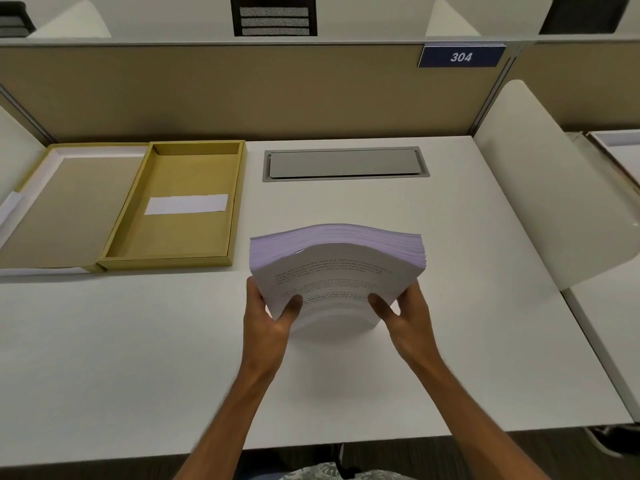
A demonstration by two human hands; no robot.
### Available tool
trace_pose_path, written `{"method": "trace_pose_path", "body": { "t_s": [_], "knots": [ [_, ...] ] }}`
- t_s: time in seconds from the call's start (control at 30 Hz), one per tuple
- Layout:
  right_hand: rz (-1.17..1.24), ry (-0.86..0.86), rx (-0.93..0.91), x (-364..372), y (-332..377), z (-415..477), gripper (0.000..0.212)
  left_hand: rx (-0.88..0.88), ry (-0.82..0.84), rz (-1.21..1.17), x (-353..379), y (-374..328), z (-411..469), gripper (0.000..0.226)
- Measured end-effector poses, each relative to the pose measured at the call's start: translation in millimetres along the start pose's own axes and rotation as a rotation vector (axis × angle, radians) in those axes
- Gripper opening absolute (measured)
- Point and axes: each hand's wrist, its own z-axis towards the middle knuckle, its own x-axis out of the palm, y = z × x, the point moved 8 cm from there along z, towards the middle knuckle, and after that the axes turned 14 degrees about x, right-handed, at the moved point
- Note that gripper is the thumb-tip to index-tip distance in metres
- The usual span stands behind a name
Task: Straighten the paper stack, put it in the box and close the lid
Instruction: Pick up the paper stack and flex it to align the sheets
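A thick paper stack [337,268] with printed text on its top sheet stands on its lower edge on the white desk [138,358], tilted toward me and bowed. My left hand [268,313] grips its left side and my right hand [403,311] grips its right side, thumbs on the front sheet. The open tan box [235,202] lies to the left near the divider, with a white strip on its floor. Its lid [65,209] lies flat open further left.
A grey cable hatch [346,164] is set into the desk behind the stack. A beige partition [242,91] with a blue 304 sign [461,57] runs along the back. A white side divider [554,188] bounds the desk on the right.
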Motion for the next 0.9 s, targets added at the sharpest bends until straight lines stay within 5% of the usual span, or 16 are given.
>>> {"method": "trace_pose_path", "body": {
  "t_s": [0.17, 0.27, 0.4, 0.57, 0.9],
  "knots": [
    [0.253, -0.057, -0.143, 2.9, 61.1, -20.6, 0.059, 0.146, -0.148, -0.26, 7.7, -55.5, 12.0, 0.041],
    [0.332, -0.175, -0.194, 4.9, 88.8, -24.0, 0.045, 0.068, -0.313, -0.246, 10.2, -65.8, 18.8, 0.041],
    [0.399, -0.4, -0.026, 3.9, 89.8, -15.7, 0.034, -0.064, -0.478, -0.122, 10.3, -64.4, 21.4, 0.027],
    [0.336, -0.539, 0.034, 2.8, 84.7, -8.0, 0.026, -0.094, -0.525, -0.023, 7.8, -66.4, 23.9, 0.021],
    [0.289, -0.531, 0.06, 1.1, 86.9, -3.4, 0.021, -0.086, -0.528, 0.012, 5.1, -68.8, 24.5, 0.024]
  ]
}}
